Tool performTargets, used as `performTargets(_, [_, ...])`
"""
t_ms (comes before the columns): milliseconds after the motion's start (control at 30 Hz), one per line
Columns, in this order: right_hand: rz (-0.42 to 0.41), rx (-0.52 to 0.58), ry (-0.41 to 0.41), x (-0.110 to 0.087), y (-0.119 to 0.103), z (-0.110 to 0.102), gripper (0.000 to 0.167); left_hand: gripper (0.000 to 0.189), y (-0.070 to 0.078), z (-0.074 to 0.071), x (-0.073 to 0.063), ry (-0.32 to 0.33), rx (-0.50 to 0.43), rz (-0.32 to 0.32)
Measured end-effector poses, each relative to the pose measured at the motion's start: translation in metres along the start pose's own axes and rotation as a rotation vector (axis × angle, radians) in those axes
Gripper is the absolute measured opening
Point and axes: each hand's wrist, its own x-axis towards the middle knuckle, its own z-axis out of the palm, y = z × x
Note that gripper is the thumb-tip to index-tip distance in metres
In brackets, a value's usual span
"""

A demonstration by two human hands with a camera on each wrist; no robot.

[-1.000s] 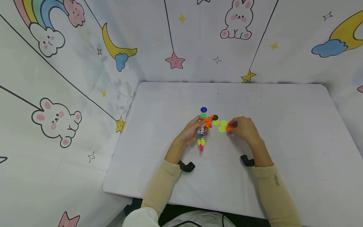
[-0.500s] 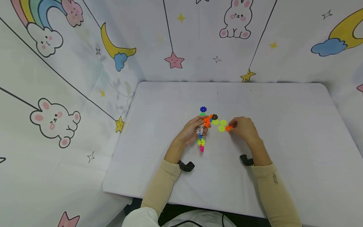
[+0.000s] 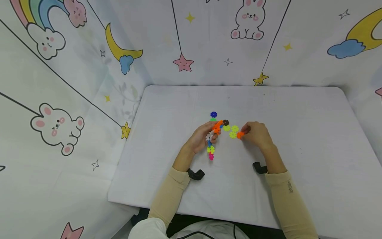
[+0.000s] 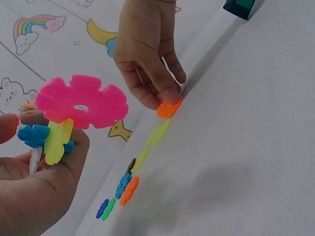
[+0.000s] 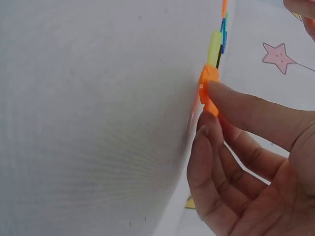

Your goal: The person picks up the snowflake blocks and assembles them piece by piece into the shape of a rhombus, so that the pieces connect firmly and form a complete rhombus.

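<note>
My left hand (image 3: 199, 138) holds a chain of interlocking snowflake discs. A pink disc (image 4: 81, 102) stands at one end, joined to a yellow disc (image 4: 58, 141), then a blue disc (image 4: 33, 136) and a white disc (image 3: 209, 136). Part of the chain is hidden by the fingers. With thumb and fingertips my right hand (image 3: 257, 134) pinches an orange disc (image 5: 209, 81) low over the table. Beside it lie light yellow discs (image 3: 233, 131), one end of a row of loose pieces between the hands.
Farther along the row are a dark brown disc (image 3: 225, 122), a dark blue disc (image 3: 213, 114) and a green disc (image 4: 109, 209). They lie on a white-covered table (image 3: 167, 116). A cartoon-printed cloth (image 3: 209, 43) hangs behind it. A black band end (image 3: 196, 174) sticks out at the left wrist.
The chain in my left hand has tilted slightly, and its orange part has shifted a little to the left. My right hand keeps its pinch on the orange disc in nearly the same spot.
</note>
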Motion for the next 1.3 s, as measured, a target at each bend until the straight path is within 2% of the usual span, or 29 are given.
performTargets(100, [-0.005, 0.004, 0.004, -0.002, -0.001, -0.002, 0.022, 0.034, 0.000, 0.000, 0.000, 0.001, 0.011, 0.000])
performTargets(333, [0.001, 0.015, -0.004, -0.005, -0.006, -0.005, 0.017, 0.054, 0.000, -0.001, 0.001, -0.009, 0.062, 0.010])
performTargets(667, [-0.032, 0.088, 0.020, -0.008, -0.014, -0.012, 0.015, 0.035, 0.001, -0.002, -0.001, 0.016, 0.101, 0.017])
performTargets(1067, [-0.105, 0.187, 0.131, -0.012, -0.024, -0.014, 0.017, 0.036, 0.002, -0.003, -0.002, 0.029, 0.123, 0.021])
performTargets(1300, [-0.124, 0.261, 0.138, -0.016, -0.033, -0.019, 0.023, 0.035, 0.002, -0.003, -0.002, 0.028, 0.126, 0.025])
